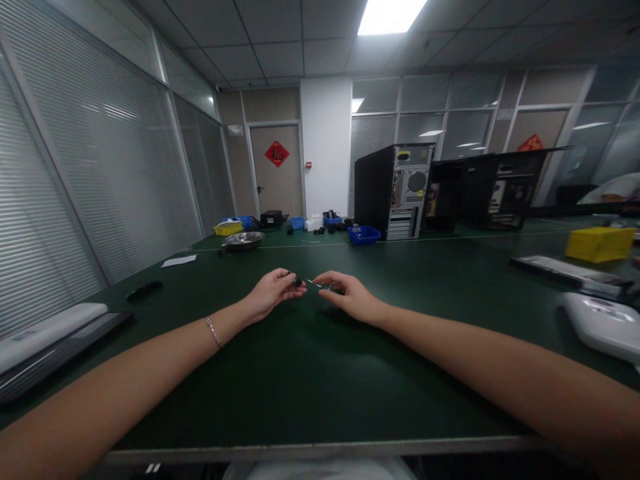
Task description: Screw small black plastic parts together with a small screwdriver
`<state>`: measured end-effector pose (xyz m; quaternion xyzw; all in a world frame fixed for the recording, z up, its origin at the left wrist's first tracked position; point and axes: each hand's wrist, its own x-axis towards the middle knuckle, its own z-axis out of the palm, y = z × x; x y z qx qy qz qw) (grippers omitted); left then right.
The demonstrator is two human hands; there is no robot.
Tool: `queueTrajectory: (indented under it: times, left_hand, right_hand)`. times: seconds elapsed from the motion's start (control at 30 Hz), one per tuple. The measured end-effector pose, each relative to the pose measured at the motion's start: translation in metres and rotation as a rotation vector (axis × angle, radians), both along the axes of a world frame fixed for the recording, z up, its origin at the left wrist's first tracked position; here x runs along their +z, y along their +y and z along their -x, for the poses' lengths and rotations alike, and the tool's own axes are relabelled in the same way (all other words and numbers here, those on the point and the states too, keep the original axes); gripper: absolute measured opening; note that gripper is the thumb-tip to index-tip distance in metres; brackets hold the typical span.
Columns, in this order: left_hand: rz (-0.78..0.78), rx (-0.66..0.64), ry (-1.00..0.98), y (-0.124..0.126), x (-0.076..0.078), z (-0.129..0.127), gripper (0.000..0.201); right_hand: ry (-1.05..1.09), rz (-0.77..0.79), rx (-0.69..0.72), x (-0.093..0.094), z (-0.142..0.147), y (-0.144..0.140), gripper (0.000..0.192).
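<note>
My left hand (273,295) is closed around a small black part (298,282), pinched between thumb and fingers; its exact kind is too small to tell. Facing it, my right hand (356,300) grips a screwdriver (314,283), its thin metal shaft pointing left toward the black part. Most of the screwdriver's handle is hidden by my fingers. Whether the tip touches the part I cannot tell. Both hands are held over the middle of the green table (310,380).
A metal dish (243,241), a blue bin (364,235) and a black computer tower (380,190) stand toward the back. At the left lie a dark slim object (145,290) and white paper (179,261). A yellow bin (600,244) and white device (603,327) are at right.
</note>
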<state>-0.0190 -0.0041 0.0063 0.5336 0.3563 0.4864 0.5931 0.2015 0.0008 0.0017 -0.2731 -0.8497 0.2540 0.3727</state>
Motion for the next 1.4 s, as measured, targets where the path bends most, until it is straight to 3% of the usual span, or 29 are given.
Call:
queueTrajectory:
  times: [0.17,0.27,0.37,0.57,1.1,1.4]
  left_hand:
    - [-0.111,0.011,0.049,0.0037,-0.0071,0.0039,0.031]
    - [-0.163,-0.052,0.128,0.0027,-0.0085,0.0029,0.041]
    - [-0.189,-0.105,0.237,0.0017,-0.0080,0.0007,0.044]
    - [-0.204,-0.088,0.304,0.0022,-0.0069,0.0019,0.052]
    - [-0.211,-0.070,0.247,0.0048,-0.0094,0.0022,0.035]
    - [-0.114,-0.191,0.120,0.0000,-0.0059,0.0025,0.036]
  right_hand:
    - [0.004,0.010,0.006,0.0007,-0.0008,-0.0019,0.029]
    - [0.010,0.010,0.009,0.0010,-0.0009,-0.0025,0.029]
    - [0.019,0.009,0.025,0.0013,-0.0006,-0.0029,0.029]
    - [0.030,0.012,0.024,-0.0006,0.0003,-0.0007,0.029]
    - [-0.006,0.017,0.004,0.0006,-0.0007,-0.0008,0.030]
    - [0.012,0.022,0.060,0.0026,0.0006,-0.0032,0.029]
